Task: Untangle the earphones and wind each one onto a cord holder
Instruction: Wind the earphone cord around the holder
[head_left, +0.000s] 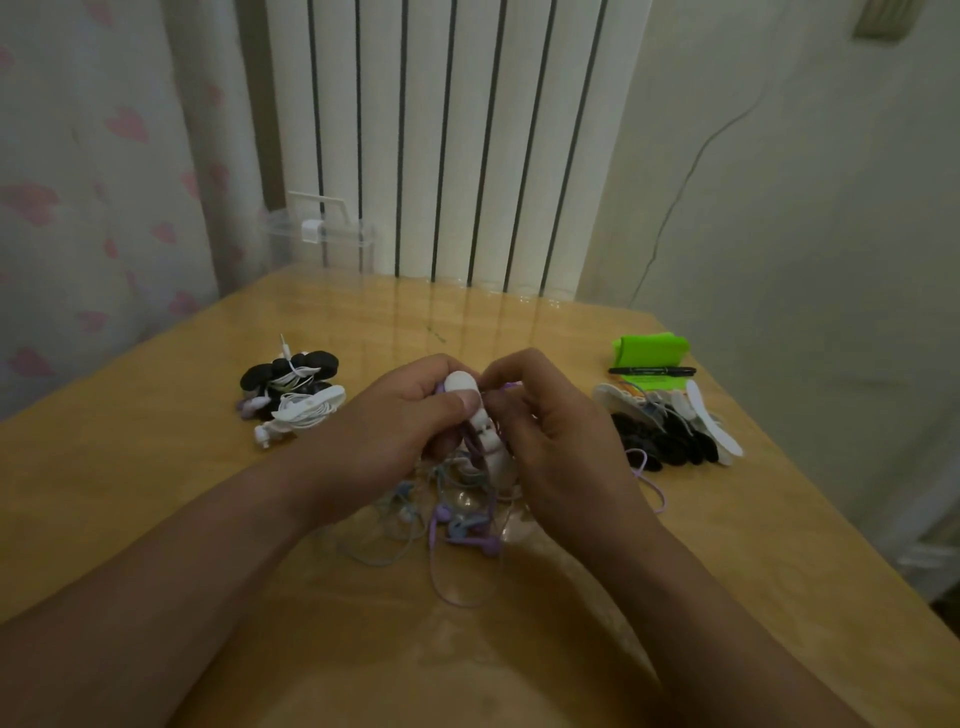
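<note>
My left hand (400, 421) grips a white cord holder (480, 421) held upright over the table's middle. Purple earphone cord (474, 441) is wrapped round the holder's waist. My right hand (550, 436) pinches that purple cord beside the holder's top. Below both hands lies a tangle of purple and pale blue earphones (457, 525), with a purple loop trailing toward me. A pile of wound earphones on black and white holders (291, 389) sits at the left. A heap of unused black and white holders (670, 426) lies at the right.
The wooden table (727, 545) ends at the right near a wall. A green pouch (649, 351) and a black marker (652, 371) lie behind the unused holders. A clear plastic box (319, 239) stands at the back by the radiator and curtain.
</note>
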